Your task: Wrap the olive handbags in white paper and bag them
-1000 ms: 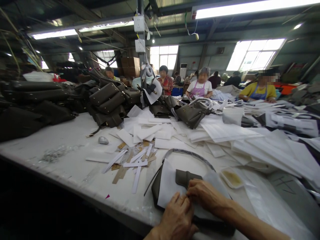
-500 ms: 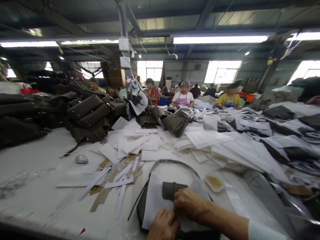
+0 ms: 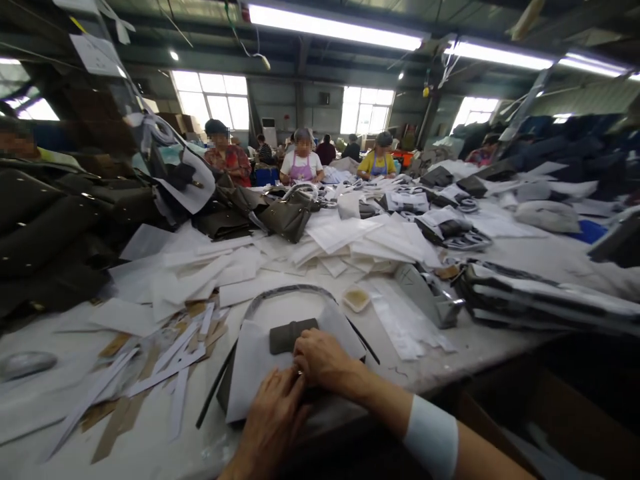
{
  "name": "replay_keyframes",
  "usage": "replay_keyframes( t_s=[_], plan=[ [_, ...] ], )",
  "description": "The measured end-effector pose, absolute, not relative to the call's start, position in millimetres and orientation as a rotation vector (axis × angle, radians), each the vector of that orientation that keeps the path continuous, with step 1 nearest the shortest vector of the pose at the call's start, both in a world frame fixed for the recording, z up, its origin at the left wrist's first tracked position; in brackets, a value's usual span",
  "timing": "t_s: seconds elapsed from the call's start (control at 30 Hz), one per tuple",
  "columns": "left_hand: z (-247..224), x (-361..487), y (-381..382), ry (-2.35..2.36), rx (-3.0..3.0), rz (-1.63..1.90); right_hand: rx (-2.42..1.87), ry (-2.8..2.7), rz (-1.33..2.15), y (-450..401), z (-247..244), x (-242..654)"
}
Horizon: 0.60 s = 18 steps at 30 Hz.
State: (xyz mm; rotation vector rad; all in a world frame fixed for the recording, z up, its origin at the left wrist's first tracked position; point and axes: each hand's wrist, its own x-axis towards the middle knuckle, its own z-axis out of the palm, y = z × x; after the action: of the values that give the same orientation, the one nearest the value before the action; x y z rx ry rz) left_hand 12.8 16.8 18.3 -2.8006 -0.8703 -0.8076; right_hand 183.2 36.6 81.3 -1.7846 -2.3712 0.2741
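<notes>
A dark olive handbag (image 3: 225,393) stands in front of me at the table edge, its front covered by a white sheet (image 3: 253,363). Its wrapped handle (image 3: 287,290) arches up behind. A dark flap (image 3: 286,337) lies over the sheet. At the flap's lower right, my right hand (image 3: 323,358) is closed, fingers curled on it. My left hand (image 3: 273,410) meets it from below left, its fingers pinched together. Between the fingertips a tiny shiny spot shows; what the left fingers hold is hidden.
White and brown strips (image 3: 167,360) lie left of the bag. Behind it spreads a heap of white sheets (image 3: 200,263). A small dish (image 3: 357,299) stands to the right, near stacked bag pieces (image 3: 530,297). Dark bags (image 3: 45,227) pile up at left. Co-workers sit across the table.
My view has swung right, so the scene shifts left and more of the table's right side and a box below show. Both hands stay together at the flap's lower end.
</notes>
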Motion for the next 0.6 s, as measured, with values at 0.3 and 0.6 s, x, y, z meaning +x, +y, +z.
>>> replay_keyframes(
  t_s=[0.3,0.6],
  plan=[
    [4.6,13.0,14.5,-0.846,-2.662,-0.71,-1.956,-2.313,0.436,47.1,77.8,246.1],
    [3.0,30.4,11.0,-0.902,-2.598,-0.829,-1.606,-2.438,0.275,38.9,82.3,208.2]
  ],
)
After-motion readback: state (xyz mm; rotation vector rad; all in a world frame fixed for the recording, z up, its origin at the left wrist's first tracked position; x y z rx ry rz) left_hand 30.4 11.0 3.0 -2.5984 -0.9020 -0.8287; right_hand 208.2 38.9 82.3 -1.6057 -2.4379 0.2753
